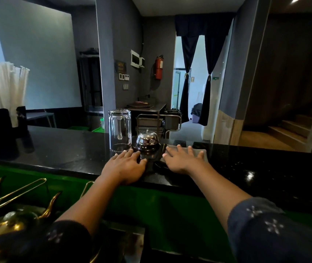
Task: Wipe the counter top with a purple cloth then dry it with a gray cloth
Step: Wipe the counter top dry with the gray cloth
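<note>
Gray cloth (201,151) lies flat under open right hand (181,160), just right of bell (147,139); open left hand (126,165) rests on counter (65,150) before bell.

upturned glass mug (120,130) just beside silver bell (147,139); red extinguisher (159,67) on wall.

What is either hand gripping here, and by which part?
Nothing is gripped. The right hand lies flat, fingers spread, pressing on the gray cloth on the counter top. The left hand rests open beside the bell.
</note>
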### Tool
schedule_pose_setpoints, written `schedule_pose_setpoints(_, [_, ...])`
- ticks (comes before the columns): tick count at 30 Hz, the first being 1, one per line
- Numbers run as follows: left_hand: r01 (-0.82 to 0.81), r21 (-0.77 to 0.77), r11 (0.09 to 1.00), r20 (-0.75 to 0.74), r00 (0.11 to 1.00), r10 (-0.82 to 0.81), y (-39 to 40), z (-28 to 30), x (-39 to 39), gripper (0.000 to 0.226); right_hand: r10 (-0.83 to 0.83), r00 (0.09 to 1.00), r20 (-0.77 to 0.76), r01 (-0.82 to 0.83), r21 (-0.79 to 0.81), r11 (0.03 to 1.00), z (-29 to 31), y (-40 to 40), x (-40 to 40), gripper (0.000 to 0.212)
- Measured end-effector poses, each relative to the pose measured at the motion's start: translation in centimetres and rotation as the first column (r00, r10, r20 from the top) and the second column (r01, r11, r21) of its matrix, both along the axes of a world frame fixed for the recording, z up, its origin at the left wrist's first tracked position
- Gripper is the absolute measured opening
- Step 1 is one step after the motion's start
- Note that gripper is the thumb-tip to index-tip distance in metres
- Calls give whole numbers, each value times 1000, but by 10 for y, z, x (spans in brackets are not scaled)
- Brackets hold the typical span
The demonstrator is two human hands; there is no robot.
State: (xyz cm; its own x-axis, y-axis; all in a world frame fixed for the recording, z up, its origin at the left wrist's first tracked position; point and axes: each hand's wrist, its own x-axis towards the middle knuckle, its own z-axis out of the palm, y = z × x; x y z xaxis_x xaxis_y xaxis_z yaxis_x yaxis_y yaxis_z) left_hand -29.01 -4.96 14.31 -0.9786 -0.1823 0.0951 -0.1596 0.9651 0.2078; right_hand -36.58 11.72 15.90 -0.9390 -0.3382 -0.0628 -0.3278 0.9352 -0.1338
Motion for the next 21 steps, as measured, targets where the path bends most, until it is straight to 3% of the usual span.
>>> schedule_pose_setpoints(9, [-14,-45,999,5,1000,14,0,0,-1,62,-84,996,-1,84,7,996,8,12,-69,60])
schedule_pose_setpoints(21, [-29,-33,999,76,997,31,10,11,10,61,63,996,56,-62,-13,998,4,40,47,56])
